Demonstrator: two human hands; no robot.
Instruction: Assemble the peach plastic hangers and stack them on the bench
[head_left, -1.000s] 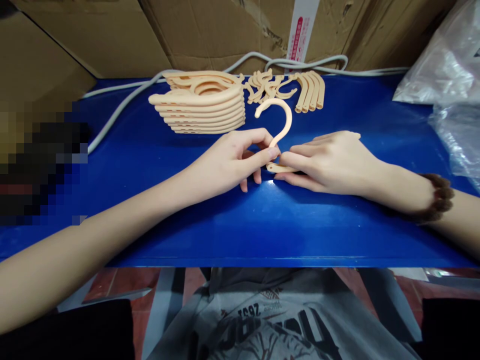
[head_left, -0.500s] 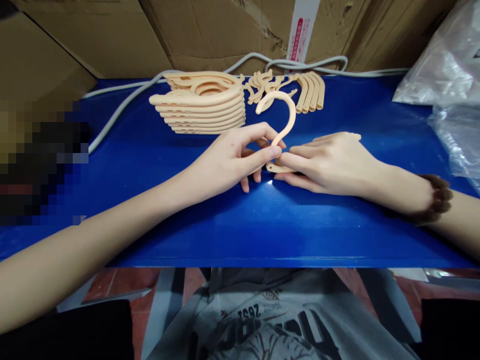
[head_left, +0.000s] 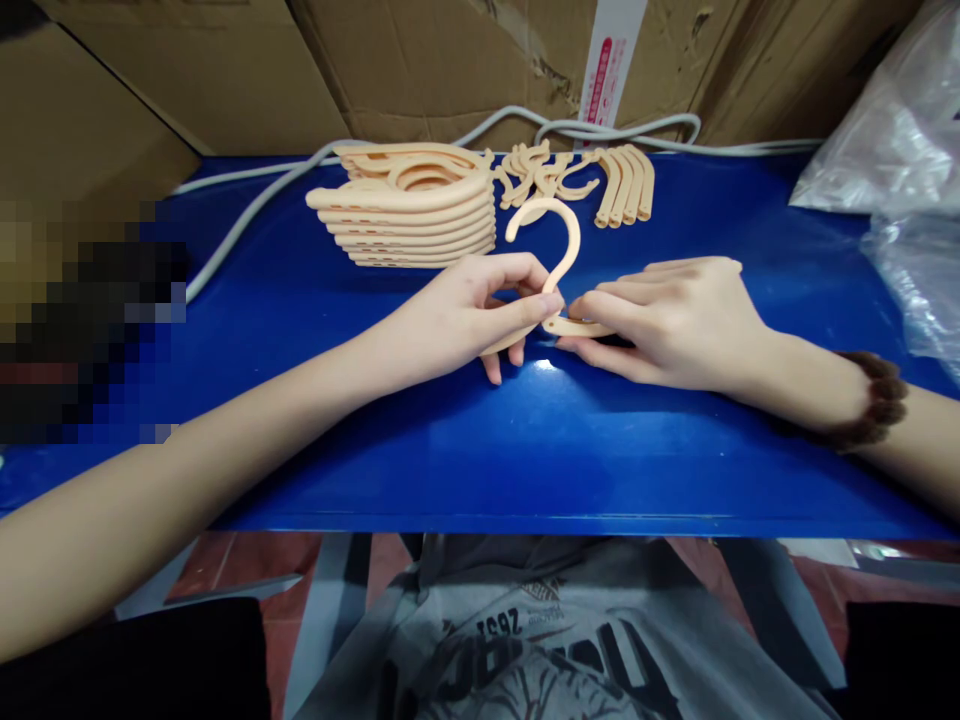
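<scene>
My left hand (head_left: 487, 305) pinches a cream plastic hanger hook (head_left: 568, 235) at its base, thumb in front and fingers behind. The hook's curve points up and opens to the left. A piece joined to it runs down behind my left fingers, mostly covered. My right hand (head_left: 667, 315) grips a cream hanger arm (head_left: 581, 327) between thumb and fingers; its end with a small hole meets the hook's base, and its other end is hidden under the hand. Whether the two pieces are locked together I cannot tell.
Behind my left hand lies a stack of folded cream hangers (head_left: 409, 215). Loose hooks (head_left: 534, 170) and several curved arms (head_left: 624, 187) lie beside it. A grey cable (head_left: 247, 235) runs along cardboard boxes (head_left: 435, 70). Clear plastic bags (head_left: 877, 130) sit at the right of the blue table (head_left: 480, 460).
The hook has tipped and dropped slightly. My right fingers have drawn back a little to the right, so more of the hanger arm shows. The view has shifted slightly.
</scene>
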